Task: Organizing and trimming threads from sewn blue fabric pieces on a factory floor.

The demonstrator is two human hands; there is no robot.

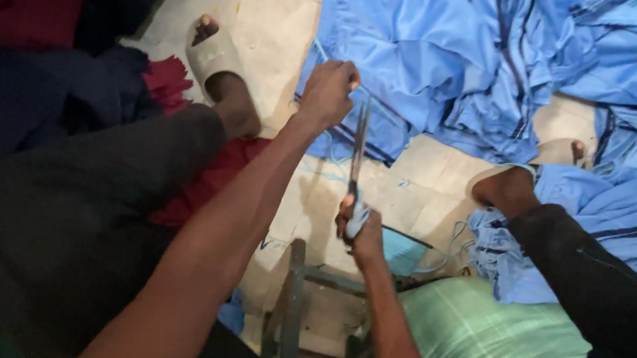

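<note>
The right hand (359,225) is closed around the handles of a pair of scissors (358,155); the handles are mostly hidden inside the fist. The blades point up toward the left hand (328,92), which is closed in a fist just beside the tips. What this hand pinches is too thin to see clearly. Behind it, blue garments (459,67) lie piled on the tiled floor (274,6). A green cushion (477,333) sits lower right, partly cut off.

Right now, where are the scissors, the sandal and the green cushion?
scissors (359,148), head view, on the blades.
sandal (215,55), head view, on the grey strap.
green cushion (477,333), head view, on its top.
</note>
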